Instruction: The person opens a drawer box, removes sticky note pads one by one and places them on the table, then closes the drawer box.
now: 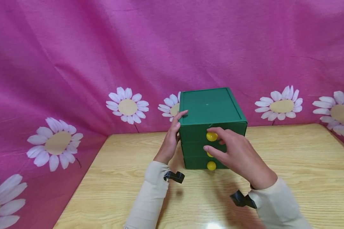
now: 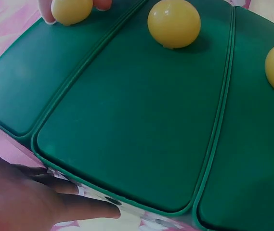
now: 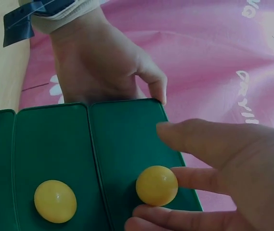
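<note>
A green box of three stacked drawers [image 1: 209, 106] has a round yellow knob on each drawer front. My left hand [image 1: 169, 140] rests along the box's left side, its fingers extended towards the top edge. At the top knob [image 1: 211, 136] is my right hand [image 1: 238, 152]; the index finger reaches over it, and other fingers lie close beside it. The right thumb [image 3: 185, 134] stands apart from that knob. In the head view, this thumb partly covers the middle knob [image 3: 55, 201]. Below it, the bottom knob [image 1: 211, 165] is uncovered. All drawers look closed.
The box stands on a light wooden table [image 1: 117, 165], near its back edge. Behind and to the left hangs a pink cloth [image 1: 160, 47] printed with white daisies. Each sleeve has a black strap at the wrist.
</note>
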